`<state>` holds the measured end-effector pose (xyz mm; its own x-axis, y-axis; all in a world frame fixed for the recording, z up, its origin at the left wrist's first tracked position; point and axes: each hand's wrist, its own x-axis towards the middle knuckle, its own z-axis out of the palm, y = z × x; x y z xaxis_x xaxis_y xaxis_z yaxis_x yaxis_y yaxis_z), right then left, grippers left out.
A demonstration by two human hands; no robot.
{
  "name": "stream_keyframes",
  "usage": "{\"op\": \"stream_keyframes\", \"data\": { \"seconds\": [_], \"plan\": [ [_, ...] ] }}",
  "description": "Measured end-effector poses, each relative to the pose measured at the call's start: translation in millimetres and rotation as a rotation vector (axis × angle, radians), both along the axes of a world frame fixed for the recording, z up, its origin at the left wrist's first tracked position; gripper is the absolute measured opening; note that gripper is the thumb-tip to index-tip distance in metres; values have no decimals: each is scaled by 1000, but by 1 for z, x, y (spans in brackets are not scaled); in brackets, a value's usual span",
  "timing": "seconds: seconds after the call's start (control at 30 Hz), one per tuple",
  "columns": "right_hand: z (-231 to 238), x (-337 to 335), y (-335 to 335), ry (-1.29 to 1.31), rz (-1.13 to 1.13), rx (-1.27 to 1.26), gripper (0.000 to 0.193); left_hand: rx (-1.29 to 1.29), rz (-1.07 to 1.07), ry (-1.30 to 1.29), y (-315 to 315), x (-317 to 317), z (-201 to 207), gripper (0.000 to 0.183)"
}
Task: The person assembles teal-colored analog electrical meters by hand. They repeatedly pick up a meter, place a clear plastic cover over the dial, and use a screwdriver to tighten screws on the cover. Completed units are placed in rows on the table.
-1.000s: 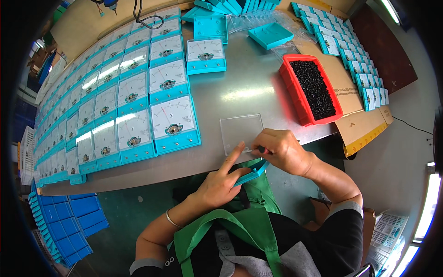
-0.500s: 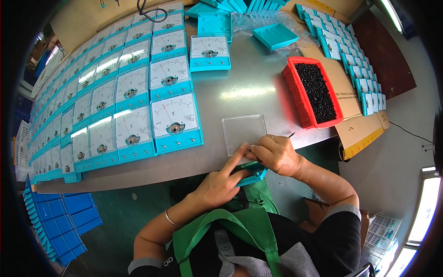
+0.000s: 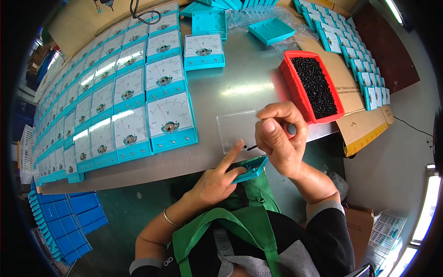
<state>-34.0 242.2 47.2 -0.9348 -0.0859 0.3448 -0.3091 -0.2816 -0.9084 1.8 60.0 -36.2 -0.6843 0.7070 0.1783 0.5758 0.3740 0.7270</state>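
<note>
My left hand grips a turquoise plastic case at the table's front edge, thumb over it. Its index finger stretches forward onto the near edge of a clear plastic cover lying flat on the table. Beside that fingertip is a small black piece. My right hand is closed round a screwdriver with a red and grey handle. The dark shaft points down-left, its tip close to the black piece; whether they touch I cannot tell. The inside of the case is mostly hidden.
A red bin of small black parts stands right of the cover. Rows of turquoise-based panel meters fill the left. Behind lie empty turquoise cases and clear covers. More meters sit on cardboard at right.
My right hand has lifted from the cover's near edge and turned the screwdriver, so its shaft now points at the cover. My left hand stays on the case. The view has shifted slightly.
</note>
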Motion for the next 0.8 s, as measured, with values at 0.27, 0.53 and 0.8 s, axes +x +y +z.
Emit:
{"op": "stream_keyframes", "data": {
  "seconds": [0.27,0.53,0.8],
  "plan": [
    [-17,6,-1,148,-163,83,25,-3,25,10,3,2,2,35],
    [-31,12,-2,312,-295,248,14,13,29,31,4,1,-1,35],
    [-37,12,-9,221,-307,134,9,9,14,26,1,-1,-1,36]
  ]
}}
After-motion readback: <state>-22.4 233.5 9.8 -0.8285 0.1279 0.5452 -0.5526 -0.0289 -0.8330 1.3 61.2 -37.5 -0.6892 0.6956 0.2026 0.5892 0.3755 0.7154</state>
